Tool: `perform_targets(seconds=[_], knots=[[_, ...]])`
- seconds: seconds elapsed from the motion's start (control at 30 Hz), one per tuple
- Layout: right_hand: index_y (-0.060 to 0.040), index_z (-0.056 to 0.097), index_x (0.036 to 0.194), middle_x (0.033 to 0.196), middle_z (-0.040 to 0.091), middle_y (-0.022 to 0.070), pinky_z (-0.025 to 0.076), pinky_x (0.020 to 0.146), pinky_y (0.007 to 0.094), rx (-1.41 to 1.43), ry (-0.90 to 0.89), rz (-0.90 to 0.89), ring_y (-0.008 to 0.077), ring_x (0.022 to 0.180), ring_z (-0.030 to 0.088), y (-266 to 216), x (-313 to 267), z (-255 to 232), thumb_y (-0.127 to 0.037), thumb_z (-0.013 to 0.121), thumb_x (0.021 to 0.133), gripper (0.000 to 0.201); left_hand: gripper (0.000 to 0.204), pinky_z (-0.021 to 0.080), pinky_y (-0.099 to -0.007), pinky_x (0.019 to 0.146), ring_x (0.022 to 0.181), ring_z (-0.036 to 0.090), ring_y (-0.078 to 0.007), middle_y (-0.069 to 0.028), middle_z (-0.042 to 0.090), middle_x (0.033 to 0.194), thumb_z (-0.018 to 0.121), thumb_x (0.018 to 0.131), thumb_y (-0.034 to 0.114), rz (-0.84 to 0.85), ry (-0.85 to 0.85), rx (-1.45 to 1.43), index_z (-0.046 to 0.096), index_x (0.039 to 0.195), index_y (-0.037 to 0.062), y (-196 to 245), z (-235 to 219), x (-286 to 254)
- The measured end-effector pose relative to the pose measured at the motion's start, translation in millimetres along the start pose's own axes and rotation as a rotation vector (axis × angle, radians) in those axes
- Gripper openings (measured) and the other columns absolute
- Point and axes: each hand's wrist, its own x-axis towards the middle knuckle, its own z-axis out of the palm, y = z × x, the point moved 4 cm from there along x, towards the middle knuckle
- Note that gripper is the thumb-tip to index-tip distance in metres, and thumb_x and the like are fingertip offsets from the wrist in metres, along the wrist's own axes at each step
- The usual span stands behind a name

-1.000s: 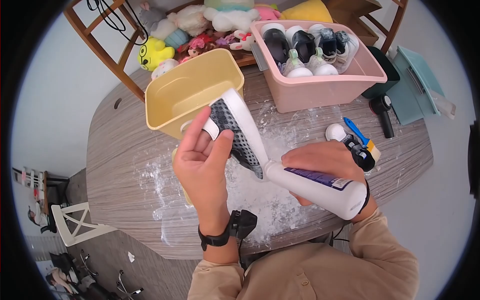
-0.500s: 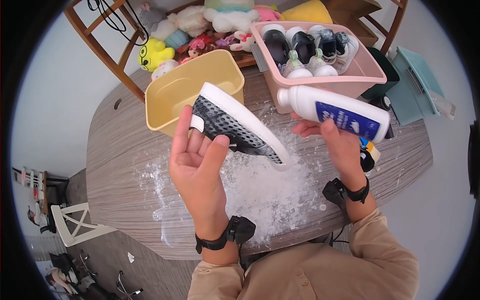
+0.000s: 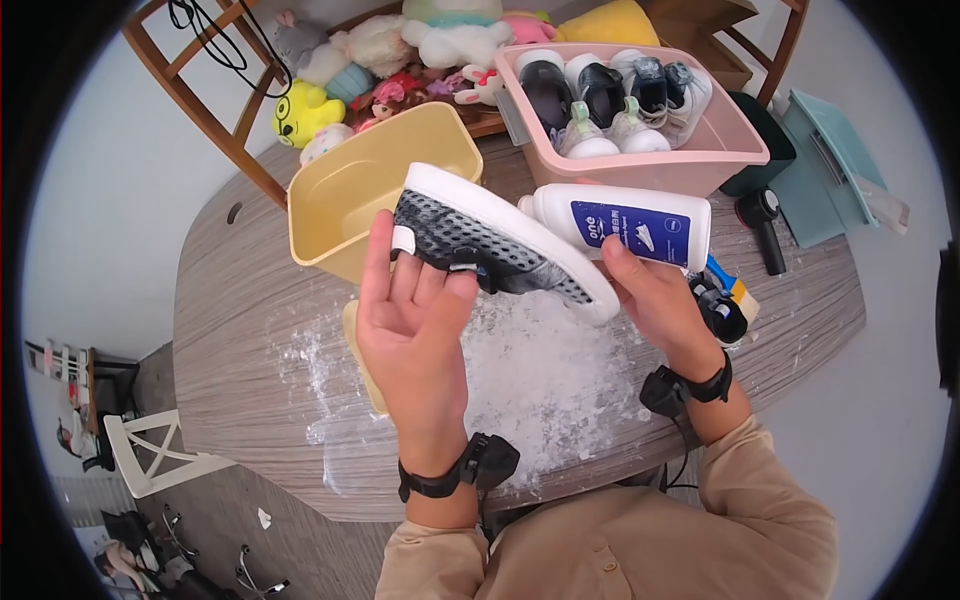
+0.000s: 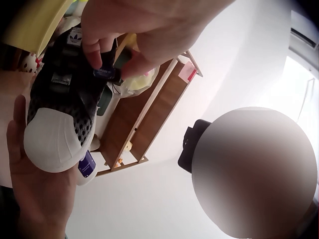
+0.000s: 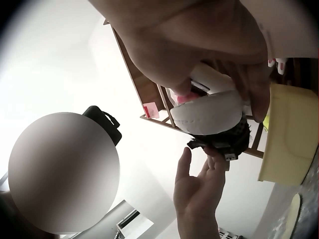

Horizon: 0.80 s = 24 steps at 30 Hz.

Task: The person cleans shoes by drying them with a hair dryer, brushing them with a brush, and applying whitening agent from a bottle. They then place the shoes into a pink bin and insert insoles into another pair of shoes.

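My left hand (image 3: pixel 420 345) pinches the upper of a black-and-grey mesh shoe (image 3: pixel 480 240) near its strap. The shoe's white sole faces up and away, and the toe points right. In the left wrist view the fingers grip the dark strap (image 4: pixel 105 73) above the white toe cap (image 4: pixel 52 142). My right hand (image 3: pixel 655 310) holds a white bottle (image 3: pixel 685 222) with a blue label, its thumb across the front and most fingers hidden behind. The bottle lies nearly level close behind the sole, which partly overlaps it in the head view.
White residue (image 3: pixel 550 390) covers the table's middle. Behind stand a yellow tub (image 3: pixel 300 225) and a pink bin (image 3: pixel 640 180) of shoes. A small dark shoe (image 3: pixel 722 315), blue-handled brush (image 3: pixel 735 285) and black device (image 3: pixel 768 245) lie right. Soft toys (image 3: pixel 375 50) sit at the back.
The bottle has left the shoe's toe, swung up and right, then come back left beside the sole, its label now facing up. The shoe has turned so its toe points further right.
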Motion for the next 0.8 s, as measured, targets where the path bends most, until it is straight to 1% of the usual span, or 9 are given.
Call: perform_targets(seconds=[0.1, 0.2, 0.33, 0.47, 0.57, 0.6, 0.63, 0.73, 0.8], knots=[[-0.0045, 0.058, 0.122, 0.099, 0.059, -0.0003, 0.044, 0.076, 0.0206, 0.011, 0.008, -0.035, 0.0051, 0.087, 0.052, -1.9, -1.0, 1.9, -0.038, 0.055, 0.096, 0.043, 0.080, 0.047, -0.0287, 0.083, 0.104, 0.057, -0.0185, -0.0176, 0.055, 0.124, 0.071, 0.076, -0.002, 0.087, -0.074, 0.217, 0.028, 0.143, -0.0047, -3.1, 4.6, -3.1], [0.0028, 0.052, 0.124, 0.111, 0.060, 0.0088, 0.047, 0.086, 0.0290, 0.016, 0.012, -0.071, 0.0145, 0.100, 0.057, -10.3, -2.8, 6.7, -0.034, 0.052, 0.098, 0.046, 0.079, 0.047, -0.0304, 0.084, 0.099, 0.060, -0.0188, -0.0143, 0.060, 0.117, 0.079, 0.070, 0.005, 0.201, -0.190, 0.894, 0.040, 0.139, 0.0014, 6.8, 12.5, -5.7], [0.0045, 0.047, 0.129, 0.118, 0.059, 0.0119, 0.048, 0.090, 0.0316, 0.003, 0.019, -0.146, 0.0186, 0.106, 0.058, -12.1, -0.1, 6.7, -0.031, 0.052, 0.098, 0.047, 0.070, 0.048, -0.0297, 0.080, 0.091, 0.061, -0.0166, -0.0087, 0.064, 0.102, 0.085, 0.065, 0.011, 0.231, -0.251, 0.834, 0.053, 0.127, 0.0037, 1.4, 7.2, -2.9], [-0.0008, 0.044, 0.135, 0.126, 0.055, 0.0083, 0.045, 0.093, 0.0284, -0.079, -0.091, -0.223, 0.0142, 0.106, 0.056, -23.0, -2.8, 15.7, -0.027, 0.058, 0.095, 0.050, 0.043, 0.047, -0.0217, 0.070, 0.078, 0.058, -0.0081, -0.0019, 0.062, 0.089, 0.080, 0.072, 0.007, 0.011, -0.164, 0.551, 0.061, 0.111, 0.0041, -4.5, 4.4, -5.1], [-0.0008, 0.047, 0.132, 0.119, 0.059, 0.0090, 0.050, 0.085, 0.0280, -0.123, -0.014, -0.281, 0.0137, 0.096, 0.059, -27.2, -7.0, 13.6, -0.025, 0.060, 0.094, 0.047, 0.030, 0.046, -0.0217, 0.066, 0.073, 0.055, -0.0065, -0.0004, 0.062, 0.081, 0.077, 0.075, 0.007, -0.029, -0.154, 0.588, 0.064, 0.102, 0.0045, -6.3, 1.0, -5.0], [0.0014, 0.052, 0.120, 0.102, 0.063, 0.0096, 0.052, 0.069, 0.0260, -0.198, 0.109, -0.282, 0.0122, 0.079, 0.061, -25.1, -4.7, 3.4, -0.025, 0.061, 0.092, 0.039, 0.029, 0.046, -0.0223, 0.065, 0.072, 0.056, -0.0072, -0.0012, 0.062, 0.079, 0.076, 0.076, 0.007, -0.027, -0.164, 0.622, 0.064, 0.102, 0.0051, -5.5, 0.4, -4.7], [0.0024, 0.055, 0.106, 0.086, 0.063, 0.0088, 0.048, 0.055, 0.0229, -0.090, 0.079, -0.283, 0.0098, 0.064, 0.057, -23.9, 0.4, -4.7, -0.024, 0.063, 0.090, 0.032, 0.028, 0.046, -0.0230, 0.064, 0.070, 0.056, -0.0080, -0.0019, 0.062, 0.077, 0.075, 0.076, 0.007, -0.026, -0.171, 0.655, 0.064, 0.102, 0.0056, -4.0, 0.3, -4.7], [0.0005, 0.056, 0.101, 0.082, 0.062, 0.0075, 0.042, 0.049, 0.0209, 0.109, 0.170, -0.352, 0.0085, 0.060, 0.054, -28.8, -6.4, -7.4, -0.023, 0.067, 0.087, 0.029, 0.024, 0.047, -0.0250, 0.063, 0.067, 0.057, -0.0118, -0.0047, 0.062, 0.074, 0.071, 0.077, 0.006, 0.010, -0.233, 0.672, 0.064, 0.100, 0.0069, -8.7, -1.7, -3.7], [0.0000, 0.056, 0.101, 0.084, 0.062, 0.0061, 0.044, 0.054, 0.0215, -0.005, 0.187, -0.356, 0.0084, 0.064, 0.056, -23.6, -8.6, -11.3, -0.023, 0.068, 0.085, 0.031, 0.020, 0.047, -0.0269, 0.061, 0.063, 0.057, -0.0169, -0.0069, 0.062, 0.073, 0.068, 0.077, 0.006, 0.032, -0.278, 0.671, 0.063, 0.097, 0.0074, -11.6, 0.0, -4.9]])
